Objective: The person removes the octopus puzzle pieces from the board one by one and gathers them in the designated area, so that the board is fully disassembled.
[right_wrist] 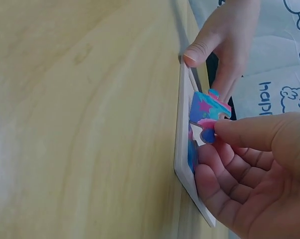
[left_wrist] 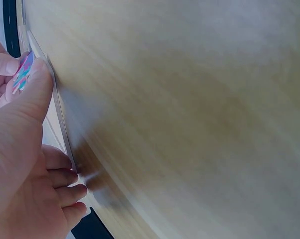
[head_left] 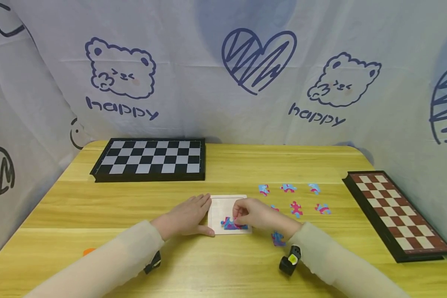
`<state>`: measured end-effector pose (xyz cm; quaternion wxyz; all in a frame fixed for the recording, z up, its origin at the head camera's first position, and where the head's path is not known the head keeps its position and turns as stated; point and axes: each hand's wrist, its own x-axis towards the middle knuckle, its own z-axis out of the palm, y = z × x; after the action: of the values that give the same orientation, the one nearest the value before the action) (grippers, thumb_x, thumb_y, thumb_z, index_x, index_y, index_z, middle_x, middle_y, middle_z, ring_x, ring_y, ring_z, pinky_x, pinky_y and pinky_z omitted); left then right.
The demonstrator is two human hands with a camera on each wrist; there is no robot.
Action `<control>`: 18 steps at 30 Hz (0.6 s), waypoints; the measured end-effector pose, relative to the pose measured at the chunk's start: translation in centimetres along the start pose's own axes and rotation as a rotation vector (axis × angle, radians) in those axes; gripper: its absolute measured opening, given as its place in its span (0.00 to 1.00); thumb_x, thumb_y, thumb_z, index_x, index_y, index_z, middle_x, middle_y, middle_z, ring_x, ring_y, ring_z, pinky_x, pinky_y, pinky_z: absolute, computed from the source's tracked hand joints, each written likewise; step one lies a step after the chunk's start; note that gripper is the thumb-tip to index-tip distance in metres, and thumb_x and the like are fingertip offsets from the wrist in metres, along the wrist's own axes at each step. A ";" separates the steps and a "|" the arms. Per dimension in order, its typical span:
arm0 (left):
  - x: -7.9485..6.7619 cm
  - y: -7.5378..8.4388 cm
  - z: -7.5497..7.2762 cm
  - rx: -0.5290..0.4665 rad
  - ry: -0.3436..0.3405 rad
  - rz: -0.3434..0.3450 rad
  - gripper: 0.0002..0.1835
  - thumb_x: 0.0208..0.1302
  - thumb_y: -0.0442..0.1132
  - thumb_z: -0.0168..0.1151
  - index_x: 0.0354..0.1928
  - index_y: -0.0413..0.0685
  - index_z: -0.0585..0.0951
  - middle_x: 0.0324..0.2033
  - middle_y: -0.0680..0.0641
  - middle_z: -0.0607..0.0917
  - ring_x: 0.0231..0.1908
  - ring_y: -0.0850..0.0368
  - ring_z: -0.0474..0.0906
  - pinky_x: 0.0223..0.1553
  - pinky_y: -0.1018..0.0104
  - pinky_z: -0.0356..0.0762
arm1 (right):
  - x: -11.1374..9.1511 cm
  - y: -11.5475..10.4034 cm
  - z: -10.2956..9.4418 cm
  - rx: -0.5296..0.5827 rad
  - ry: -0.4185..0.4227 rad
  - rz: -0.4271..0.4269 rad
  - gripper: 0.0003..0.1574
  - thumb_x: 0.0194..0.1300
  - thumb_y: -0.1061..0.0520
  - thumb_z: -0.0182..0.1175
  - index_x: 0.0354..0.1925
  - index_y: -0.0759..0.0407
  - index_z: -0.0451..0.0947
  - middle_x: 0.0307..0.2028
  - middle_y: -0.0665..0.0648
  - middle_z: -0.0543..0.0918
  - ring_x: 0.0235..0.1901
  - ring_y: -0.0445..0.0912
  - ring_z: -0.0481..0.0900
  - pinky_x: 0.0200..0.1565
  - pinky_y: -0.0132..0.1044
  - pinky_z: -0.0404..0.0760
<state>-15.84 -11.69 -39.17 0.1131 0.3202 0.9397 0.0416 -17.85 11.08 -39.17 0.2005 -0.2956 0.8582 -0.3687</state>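
Note:
A pale square puzzle tray (head_left: 220,207) lies on the table between the hands. Along its left side rests my left hand (head_left: 188,216), fingers extended and thumb at the near corner. My right hand (head_left: 254,213) is over the tray's near right part, pinching a blue and pink jigsaw piece (right_wrist: 205,107) between thumb and fingers. In the right wrist view that piece is tilted up off the tray. Another blue piece (right_wrist: 192,153) sits in the tray below it, partly covered by the right fingers. The left wrist view shows the left thumb (left_wrist: 36,87) at the tray's rim.
Several loose jigsaw pieces (head_left: 296,209) lie right of the tray, one blue piece (head_left: 278,239) close to the right wrist. A black-and-white chessboard (head_left: 152,159) stands at the back left, a brown-and-white checkered board (head_left: 395,211) at the right. An orange object (head_left: 89,251) shows beside the left sleeve.

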 end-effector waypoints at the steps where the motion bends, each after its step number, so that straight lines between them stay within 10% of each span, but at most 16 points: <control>1: 0.0 0.0 0.0 -0.001 0.000 -0.001 0.51 0.55 0.66 0.55 0.65 0.29 0.59 0.66 0.33 0.57 0.65 0.40 0.53 0.64 0.53 0.51 | -0.1 0.0 0.0 0.010 -0.001 0.000 0.07 0.58 0.64 0.62 0.28 0.59 0.73 0.22 0.47 0.73 0.23 0.40 0.69 0.27 0.30 0.70; 18: 0.0 0.1 -0.1 -0.005 -0.012 -0.004 0.50 0.55 0.66 0.55 0.66 0.29 0.58 0.66 0.34 0.56 0.65 0.40 0.52 0.65 0.53 0.50 | -4.2 1.5 -3.9 0.085 0.107 -0.028 0.06 0.61 0.62 0.60 0.31 0.64 0.74 0.26 0.52 0.75 0.26 0.44 0.71 0.28 0.31 0.73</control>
<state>-15.82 -11.63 -39.09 0.1196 0.3183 0.9395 0.0419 -17.47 16.64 -37.26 0.1617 -0.2786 0.8470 -0.4228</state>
